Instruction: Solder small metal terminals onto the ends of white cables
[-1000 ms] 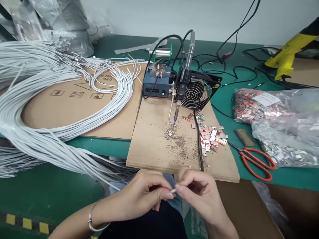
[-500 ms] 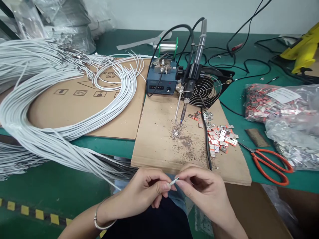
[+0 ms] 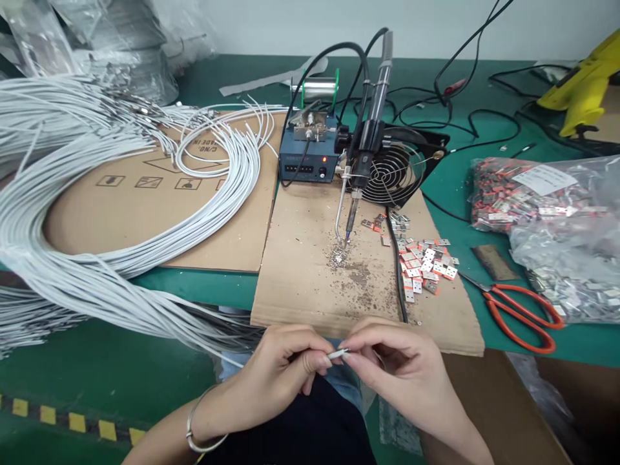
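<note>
Near the front edge of the bench, my left hand point(image 3: 285, 371) pinches a white cable point(image 3: 336, 354) close to its end between thumb and index finger. The thumb and index finger of my right hand point(image 3: 404, 371) close on the very tip of that same cable, where a small dark bit shows. The detail at the tip is too small to make out. Beyond the hands, a soldering iron point(image 3: 352, 210) is clamped tip-down over solder crumbs point(image 3: 339, 258) on a cardboard sheet point(image 3: 295, 278). To its right lies a pile of small metal connectors point(image 3: 426, 268) with orange parts.
A thick bundle of white cables point(image 3: 29, 213) curves across the left. Behind stand a blue soldering feeder point(image 3: 305, 166), a solder spool point(image 3: 320, 90) and a black fan point(image 3: 392, 173). Orange-handled scissors point(image 3: 523, 316) and bagged connectors point(image 3: 504, 200) lie on the right.
The cable end between my fingers has turned from slanting upward to nearly level. A red light on the blue feeder is now lit. The whole view has shifted slightly.
</note>
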Available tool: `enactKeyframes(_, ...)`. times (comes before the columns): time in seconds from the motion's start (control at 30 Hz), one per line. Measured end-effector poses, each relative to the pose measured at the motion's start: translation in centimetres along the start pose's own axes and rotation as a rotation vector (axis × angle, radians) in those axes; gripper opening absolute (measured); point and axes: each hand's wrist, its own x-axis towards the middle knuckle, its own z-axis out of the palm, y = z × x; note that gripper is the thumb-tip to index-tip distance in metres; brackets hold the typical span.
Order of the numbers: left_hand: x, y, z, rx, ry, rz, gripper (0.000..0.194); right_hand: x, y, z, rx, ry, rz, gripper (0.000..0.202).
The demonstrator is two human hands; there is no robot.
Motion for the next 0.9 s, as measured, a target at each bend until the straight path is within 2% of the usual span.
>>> enactKeyframes(0.1, 0.2, 0.5, -0.2, -0.025, -0.051, -0.039, 0.029, 0.2, -0.2, -0.5, -0.029, -0.063, -0.027, 0.008)
enactKeyframes(0.27, 0.8, 1.2, -0.5, -0.222, -0.159, -0.151, 0.041, 0.5, -0.4, -1.1, -0.029, -0.157, -0.071, 0.01)
enactKeyframes(0.33, 1.0, 1.1, -0.2, -0.293, -0.144, -0.191, 0.04, 0.3, -0.2, -0.5, 0.035, -0.088, -0.095, 0.011)
enactKeyframes(0.5, 1.0, 0.2, 1.4, -0.461, 0.022, -0.199, 0.041, -0.3, 0.9, 2.6, 0.34, 0.267, -0.111, 0.013)
enactKeyframes(0.6, 1.0, -0.1, 2.2, -0.537, 0.037, -0.17, 0.04, -0.2, 1.6, 3.8, 0.454, 0.329, -0.121, 0.018)
enactKeyframes(0.67, 1.0, -0.2, 2.4, -0.568, 0.056, -0.15, 0.038, 0.0, 1.8, 3.7, 0.484, 0.329, -0.108, 0.022)
enactKeyframes(0.73, 1.0, 0.0, 2.4, -0.551, 0.084, -0.136, 0.038, 0.0, 1.8, 2.9, 0.489, 0.349, -0.094, 0.018)
enactKeyframes(0.8, 1.0, 0.1, 2.2, -0.449, 0.129, -0.099, 0.036, -0.2, 1.5, 1.9, 0.409, 0.341, -0.077, 0.004)
enactKeyframes(0.9, 0.8, 0.1, 1.8, -0.101, 0.197, 0.065, 0.029, -0.5, 0.8, 1.0, 0.128, 0.25, -0.069, 0.007)
